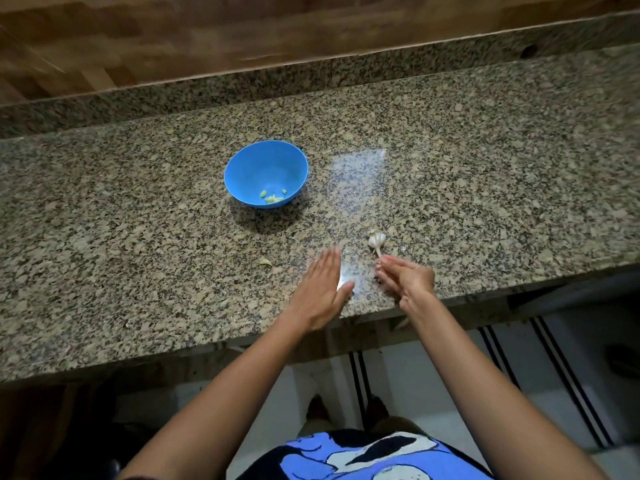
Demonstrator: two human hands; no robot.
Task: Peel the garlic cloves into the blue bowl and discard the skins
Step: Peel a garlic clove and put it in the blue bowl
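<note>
- While your left hand (322, 289) lies flat over the granite counter (138, 237) near its front edge, its fingers are straight and close together, and it holds nothing.
- Your right hand (407, 280) is just beside it, with the fingers curled and bunched toward the thumb. This part is blurred, so I cannot tell if you pinch something between them.
- Your right fingertips (384, 260) are just beside the thin stem of the garlic bulb (376, 240); whether they touch it, I cannot tell.
- The garlic bulb lies on its side on the counter, in its white skin, beyond your right hand, with the stem pointing toward you.
- The blue bowl (266, 173) stands upright on the counter, farther from you and to the left of the bulb, well apart from both hands.
- At the bottom of the bowl, on the near side, lie a few pale peeled cloves (273, 198).
- One small pale scrap (265, 262) lies on the counter to the left of your left hand; if it is skin or clove, I cannot tell.
</note>
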